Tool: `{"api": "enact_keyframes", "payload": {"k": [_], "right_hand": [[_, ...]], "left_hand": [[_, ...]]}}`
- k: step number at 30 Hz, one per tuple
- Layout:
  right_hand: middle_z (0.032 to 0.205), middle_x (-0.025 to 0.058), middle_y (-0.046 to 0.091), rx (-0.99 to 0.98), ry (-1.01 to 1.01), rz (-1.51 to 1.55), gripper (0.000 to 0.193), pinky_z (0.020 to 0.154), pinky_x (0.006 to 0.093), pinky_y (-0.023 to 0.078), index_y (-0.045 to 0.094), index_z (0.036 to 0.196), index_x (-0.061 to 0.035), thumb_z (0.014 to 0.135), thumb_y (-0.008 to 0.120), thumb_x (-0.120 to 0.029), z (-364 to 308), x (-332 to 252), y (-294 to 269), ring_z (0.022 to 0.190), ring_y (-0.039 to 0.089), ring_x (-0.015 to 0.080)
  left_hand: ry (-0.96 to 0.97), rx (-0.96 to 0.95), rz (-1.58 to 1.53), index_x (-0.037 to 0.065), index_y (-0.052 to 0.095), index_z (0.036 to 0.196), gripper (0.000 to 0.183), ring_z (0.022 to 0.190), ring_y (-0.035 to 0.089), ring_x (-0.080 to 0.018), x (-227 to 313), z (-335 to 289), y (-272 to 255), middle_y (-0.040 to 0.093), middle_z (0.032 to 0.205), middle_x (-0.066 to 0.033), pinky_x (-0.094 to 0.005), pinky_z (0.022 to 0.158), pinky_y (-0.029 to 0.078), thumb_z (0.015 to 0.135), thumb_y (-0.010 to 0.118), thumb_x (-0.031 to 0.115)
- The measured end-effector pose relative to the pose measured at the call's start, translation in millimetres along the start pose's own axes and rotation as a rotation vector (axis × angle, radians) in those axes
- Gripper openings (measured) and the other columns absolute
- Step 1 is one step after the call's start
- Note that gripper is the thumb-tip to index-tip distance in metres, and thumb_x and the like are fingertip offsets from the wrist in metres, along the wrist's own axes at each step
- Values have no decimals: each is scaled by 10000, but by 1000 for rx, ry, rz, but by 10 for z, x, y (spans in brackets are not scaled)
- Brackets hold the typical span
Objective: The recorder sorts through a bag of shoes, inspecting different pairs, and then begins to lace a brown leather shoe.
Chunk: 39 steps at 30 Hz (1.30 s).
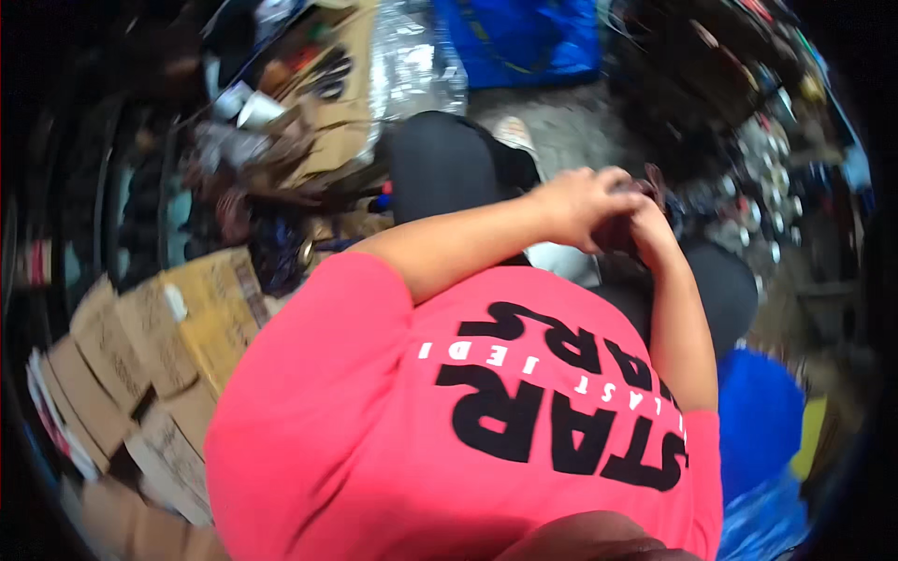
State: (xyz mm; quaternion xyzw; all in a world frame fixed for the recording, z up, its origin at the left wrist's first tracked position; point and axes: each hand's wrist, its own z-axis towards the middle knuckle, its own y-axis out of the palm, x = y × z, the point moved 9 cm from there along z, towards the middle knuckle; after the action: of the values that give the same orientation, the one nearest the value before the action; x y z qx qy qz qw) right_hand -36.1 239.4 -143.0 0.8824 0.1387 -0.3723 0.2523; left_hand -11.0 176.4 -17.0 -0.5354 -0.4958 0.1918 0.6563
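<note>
Both hands meet above my lap, in front of the pink shirt. My left hand (582,204) reaches across from the left, its fingers bent over a dark reddish-brown piece (615,236). Close against it, my right hand (652,232) curls round the same piece from the right. Thin brown ends stick up beyond the fingers. Blur and the overlapping fingers hide what kind of thing it is. Below the hands, a pale, flat thing (564,262) shows on my lap between the dark trouser legs.
Flattened cardboard boxes (178,327) are piled at the left. Ahead lie a cardboard sheet with dark loops, clear plastic wrap (416,61) and a blue sheet (524,42). Shiny small items (762,187) crowd the far right. A blue bag (760,421) sits near my right side.
</note>
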Motion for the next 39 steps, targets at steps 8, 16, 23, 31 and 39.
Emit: {"api": "enact_keyframes", "payload": {"k": [8, 16, 23, 31, 39], "right_hand": [[1009, 41, 601, -77, -320, -458, 226, 711, 248, 477, 570, 1072, -18, 902, 488, -143, 88, -146, -62, 845, 583, 113], [918, 18, 634, 180, -498, -416, 230, 645, 194, 429, 634, 1034, 1, 913, 537, -168, -171, -467, -224, 717, 536, 61], [1039, 18, 569, 288, -462, 296, 360, 714, 247, 417, 517, 1220, -60, 949, 438, -283, -771, -927, -145, 915, 537, 106], [877, 31, 607, 202, -810, 153, 300, 766, 252, 443, 566, 1123, 1, 932, 499, -221, -2096, -1738, -140, 817, 559, 119], [799, 16, 605, 1016, -171, -359, 291, 610, 207, 376, 627, 961, -92, 899, 503, -348, -3907, 338, -1752, 671, 491, 67]], "left_hand": [[-15, 141, -1, 340, 432, 1261, 840, 953, 539, -375, -93, -146, -78, 396, 1290, -123, -440, 801, 471, 516, 818, 315], [-123, 283, 21, 328, 435, 1241, 806, 922, 544, -365, -337, -328, -153, 408, 1235, -113, -434, 783, 485, 525, 803, 365], [-216, 110, -67, 136, 302, 1379, 1028, 1318, 233, -384, -335, -18, -131, 223, 1447, -177, -628, 1001, 218, 572, 716, 619], [-212, -174, -1335, 58, 588, 856, 272, 533, 386, -34, 423, -7, -254, 513, 659, 24, -184, 477, 313, 925, 498, 305], [134, 147, -1223, 9, 534, 978, 246, 597, 304, -79, -6, -665, -1970, 331, 632, 25, -273, 663, 295, 923, 475, 241]]}}
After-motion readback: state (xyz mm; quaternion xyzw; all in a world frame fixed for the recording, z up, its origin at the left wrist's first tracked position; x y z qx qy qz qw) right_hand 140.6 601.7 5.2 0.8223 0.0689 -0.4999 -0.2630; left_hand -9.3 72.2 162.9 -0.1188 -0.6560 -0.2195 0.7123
